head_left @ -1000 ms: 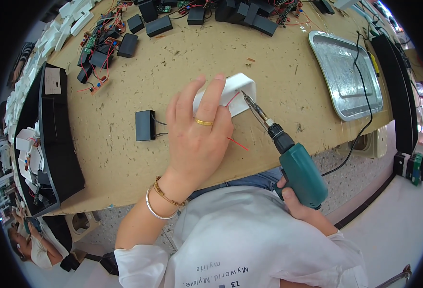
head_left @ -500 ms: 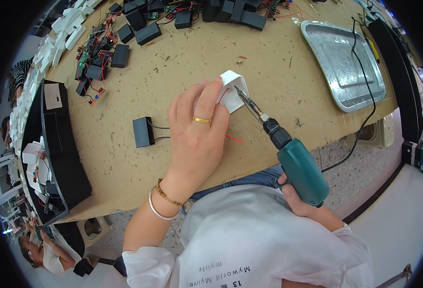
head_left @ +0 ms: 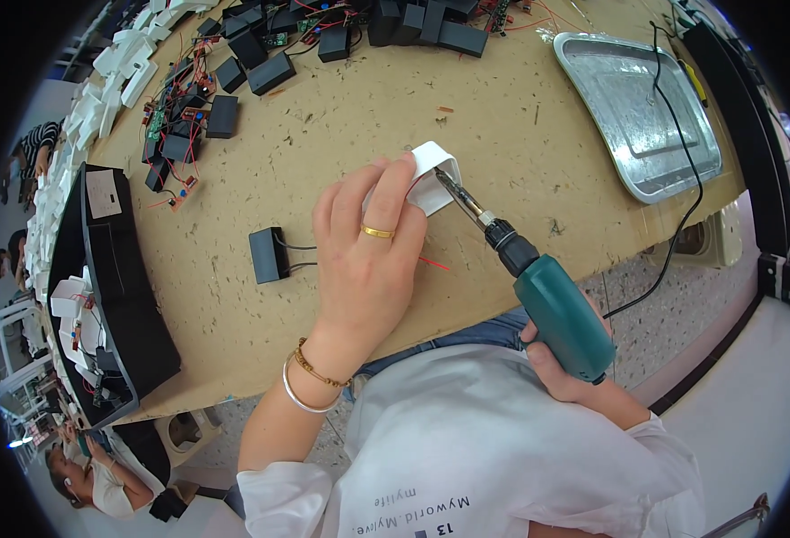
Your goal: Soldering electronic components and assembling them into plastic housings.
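Observation:
My left hand (head_left: 373, 233) is closed around a small white plastic housing (head_left: 433, 188), its open side turned toward the right. A black rectangular box (head_left: 269, 255) lies just left of that hand, and its two dark wires run under my fingers. A thin red wire (head_left: 434, 264) sticks out on the other side. In my right hand (head_left: 556, 368) is a teal pistol-shaped soldering gun (head_left: 564, 316) with a black collar and a cord. Its metal tip reaches into the mouth of the housing; whether it touches anything inside is hidden.
Black boxes with wired circuit boards (head_left: 184, 134) are heaped at the far left and back. White housings (head_left: 108, 99) line the left edge. A black bin (head_left: 130, 296) of parts stands at left, a metal tray (head_left: 637, 117) at back right. The gun's cord (head_left: 682, 152) crosses the tray.
The soldering gun's tip has shifted slightly down and left at the housing's mouth. The left hand keeps its grip. The whole view has tilted a little.

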`<state>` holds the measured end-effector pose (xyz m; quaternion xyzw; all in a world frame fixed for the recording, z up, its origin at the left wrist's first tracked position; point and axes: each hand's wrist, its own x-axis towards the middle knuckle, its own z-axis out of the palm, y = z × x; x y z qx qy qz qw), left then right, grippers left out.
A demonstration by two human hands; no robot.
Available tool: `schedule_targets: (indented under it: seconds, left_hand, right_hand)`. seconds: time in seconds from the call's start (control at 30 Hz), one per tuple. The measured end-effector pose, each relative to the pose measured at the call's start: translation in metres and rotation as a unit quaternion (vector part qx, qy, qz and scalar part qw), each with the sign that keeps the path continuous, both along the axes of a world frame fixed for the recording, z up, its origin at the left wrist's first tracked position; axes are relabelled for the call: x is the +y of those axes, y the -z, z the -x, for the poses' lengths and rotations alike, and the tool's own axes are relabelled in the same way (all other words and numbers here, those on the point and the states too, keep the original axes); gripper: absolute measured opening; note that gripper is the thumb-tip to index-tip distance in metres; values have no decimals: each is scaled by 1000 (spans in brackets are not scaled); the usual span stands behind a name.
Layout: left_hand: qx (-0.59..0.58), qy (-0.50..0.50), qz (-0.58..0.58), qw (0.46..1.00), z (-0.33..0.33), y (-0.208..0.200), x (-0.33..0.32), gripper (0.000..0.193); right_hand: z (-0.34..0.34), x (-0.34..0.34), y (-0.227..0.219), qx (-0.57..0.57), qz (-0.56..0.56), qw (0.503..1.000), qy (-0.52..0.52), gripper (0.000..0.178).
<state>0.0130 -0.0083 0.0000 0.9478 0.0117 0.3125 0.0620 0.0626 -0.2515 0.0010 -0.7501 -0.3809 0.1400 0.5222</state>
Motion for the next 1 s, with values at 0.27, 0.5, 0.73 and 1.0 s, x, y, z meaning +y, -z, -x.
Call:
schedule_targets:
  seconds: [0.27, 0.5, 0.73, 1.0]
  left_hand:
    - [1, -1, 3, 1000, -1, -1, -1, 12]
    - [1, -15, 6, 1000, 0, -2, 0, 19]
    - [-5, -19, 10, 1000, -1, -1, 1, 18]
    - [-11, -19, 14, 1000, -1, -1, 1, 17]
  right_hand:
    - [4, 0, 1, 56, 4, 998, 13, 38]
    - [3, 3, 2, 37, 4, 999, 16, 42]
    - [7, 1, 4, 98, 24, 994, 34, 37]
    - [4, -1, 5, 55, 45, 997, 13, 35]
